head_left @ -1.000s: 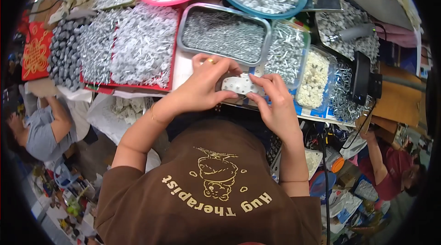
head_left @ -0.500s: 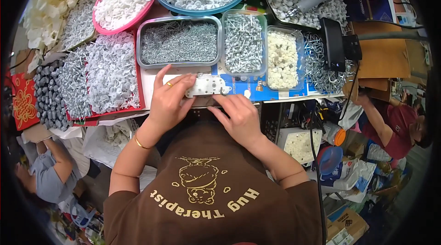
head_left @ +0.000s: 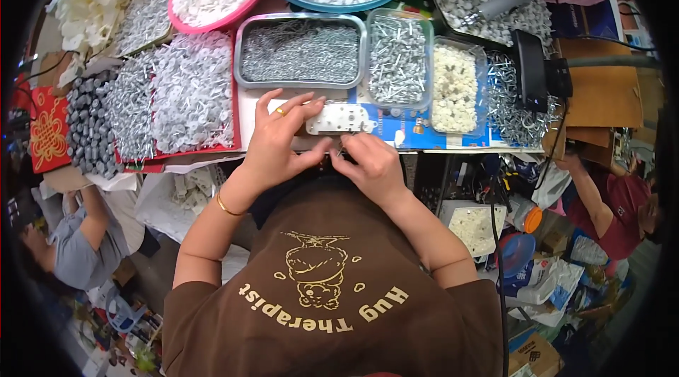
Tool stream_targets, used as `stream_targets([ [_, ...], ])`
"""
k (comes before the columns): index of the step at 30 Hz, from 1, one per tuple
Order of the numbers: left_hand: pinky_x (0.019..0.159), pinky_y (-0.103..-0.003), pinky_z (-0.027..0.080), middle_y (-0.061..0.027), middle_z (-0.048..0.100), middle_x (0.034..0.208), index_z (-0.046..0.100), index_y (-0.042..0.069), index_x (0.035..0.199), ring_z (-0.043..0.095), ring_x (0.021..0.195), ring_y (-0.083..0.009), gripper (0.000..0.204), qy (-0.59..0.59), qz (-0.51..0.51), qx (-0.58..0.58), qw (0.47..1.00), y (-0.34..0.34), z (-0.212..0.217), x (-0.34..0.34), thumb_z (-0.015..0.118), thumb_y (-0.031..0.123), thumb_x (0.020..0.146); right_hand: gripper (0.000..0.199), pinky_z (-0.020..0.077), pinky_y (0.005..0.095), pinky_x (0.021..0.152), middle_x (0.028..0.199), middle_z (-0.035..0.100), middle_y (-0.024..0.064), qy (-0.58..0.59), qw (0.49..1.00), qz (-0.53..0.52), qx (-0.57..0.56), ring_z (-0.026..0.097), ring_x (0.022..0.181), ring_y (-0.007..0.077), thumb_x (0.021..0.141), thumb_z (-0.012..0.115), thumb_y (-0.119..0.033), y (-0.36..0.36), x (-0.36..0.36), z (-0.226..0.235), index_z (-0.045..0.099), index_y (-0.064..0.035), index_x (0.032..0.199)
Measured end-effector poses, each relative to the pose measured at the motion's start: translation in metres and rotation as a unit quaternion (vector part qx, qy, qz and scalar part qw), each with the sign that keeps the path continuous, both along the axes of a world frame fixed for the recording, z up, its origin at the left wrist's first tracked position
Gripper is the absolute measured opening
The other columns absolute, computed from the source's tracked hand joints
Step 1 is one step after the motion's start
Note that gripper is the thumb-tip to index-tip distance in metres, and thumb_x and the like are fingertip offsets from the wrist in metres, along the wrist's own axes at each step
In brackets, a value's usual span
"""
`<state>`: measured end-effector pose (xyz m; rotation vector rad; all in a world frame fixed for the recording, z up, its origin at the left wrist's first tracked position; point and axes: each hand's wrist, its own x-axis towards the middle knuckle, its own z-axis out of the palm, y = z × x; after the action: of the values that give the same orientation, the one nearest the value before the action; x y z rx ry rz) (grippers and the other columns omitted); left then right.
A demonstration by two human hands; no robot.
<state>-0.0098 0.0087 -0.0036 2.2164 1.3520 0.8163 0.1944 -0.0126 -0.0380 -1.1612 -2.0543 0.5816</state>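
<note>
A white plate with rows of small holes (head_left: 341, 119) lies at the table's near edge, below a metal tray of small metal screws or nails (head_left: 300, 59). My left hand (head_left: 279, 140) is open over its left end, fingers spread and fingertips touching the plate, thumb stretched out beneath. Just below the plate's near edge, my right hand (head_left: 373, 165) is closed, thumb and index finger pinched together. Something small and thin seems to be between those fingertips, too tiny to name.
Bordering the work spot are a clear box of plastic-and-metal nails (head_left: 398, 59), a box of cream pieces (head_left: 454, 87) and a heap of white clips (head_left: 192, 94). A black device on an arm (head_left: 530, 73) stands right. Other people sit at both sides.
The whole view has shifted, so the table sits further right and higher. My right fingers have curled from the plate's corner into a pinch below it. My left thumb has come away from the plate.
</note>
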Motion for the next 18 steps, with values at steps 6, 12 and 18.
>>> stream_targets([
  [6, 0.101, -0.039, 0.026, -0.0018, 0.072, 0.118, 0.062, 0.009, 0.102, 0.059, 0.11, -0.0176, 0.035, -0.052, 0.038, -0.144, 0.988, 0.01, 0.001, 0.0, 0.084, 0.025, 0.079, 0.018, 0.0546, 0.0301, 0.055, 0.076, 0.068, 0.0084, 0.066, 0.997, -0.036, -0.015, 0.07, 0.063, 0.0185, 0.083, 0.078, -0.006, 0.0, 0.006, 0.005, 0.064, -0.0016, 0.093],
  [12, 0.103, -0.039, 0.026, -0.0023, 0.071, 0.119, 0.062, 0.008, 0.102, 0.06, 0.11, -0.0196, 0.034, -0.061, 0.058, -0.116, 0.99, 0.003, -0.001, 0.003, 0.083, 0.023, 0.079, 0.007, 0.0514, 0.0231, 0.051, 0.071, 0.07, 0.0063, 0.06, 0.988, -0.07, -0.125, 0.069, 0.059, 0.0126, 0.093, 0.069, -0.004, 0.029, 0.029, 0.02, 0.065, 0.0005, 0.097],
  [18, 0.098, -0.043, 0.036, -0.0057, 0.07, 0.115, 0.064, 0.005, 0.117, 0.063, 0.109, -0.0238, 0.047, 0.068, 0.053, 0.074, 0.994, -0.01, -0.011, 0.003, 0.082, 0.017, 0.076, 0.01, 0.0469, 0.0247, 0.057, 0.076, 0.07, 0.0058, 0.07, 0.965, -0.157, -0.197, 0.062, 0.063, 0.0113, 0.09, 0.07, -0.007, 0.035, 0.072, 0.048, 0.074, -0.0033, 0.099],
])
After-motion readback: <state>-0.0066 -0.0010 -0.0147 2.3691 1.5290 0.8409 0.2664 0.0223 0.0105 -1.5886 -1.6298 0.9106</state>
